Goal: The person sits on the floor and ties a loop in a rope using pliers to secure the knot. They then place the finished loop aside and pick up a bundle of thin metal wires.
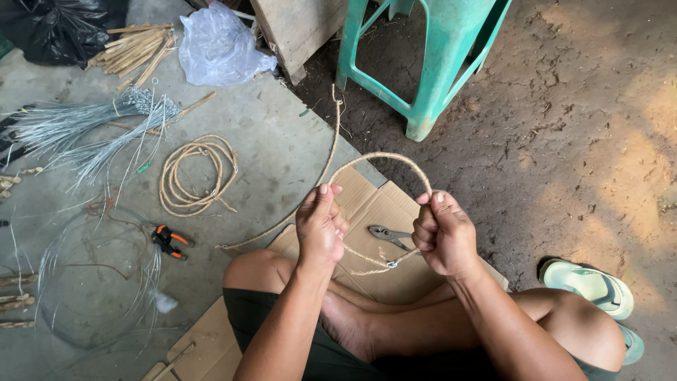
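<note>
Floor: concrete slab (282, 148) beside bare dirt, flattened cardboard (381, 212) under the crossed legs.
Left hand (321, 229): closed around the twine-wrapped hoop (384, 156).
Right hand (443, 236): fist gripped the hoop's other side.
Hoop: arched between both hands, loose twine trailing away.
Nearby: pliers (390, 236) on cardboard, coiled rope (196, 175), orange-handled cutters (170, 241).

An outdoor craft workspace: dirt ground (578, 127), wire bundles (77, 130), pliers (171, 241), coiled rope (194, 176).

clear plastic bag (220, 46) top centre | black plastic bag (60, 28) top-left corner
</note>
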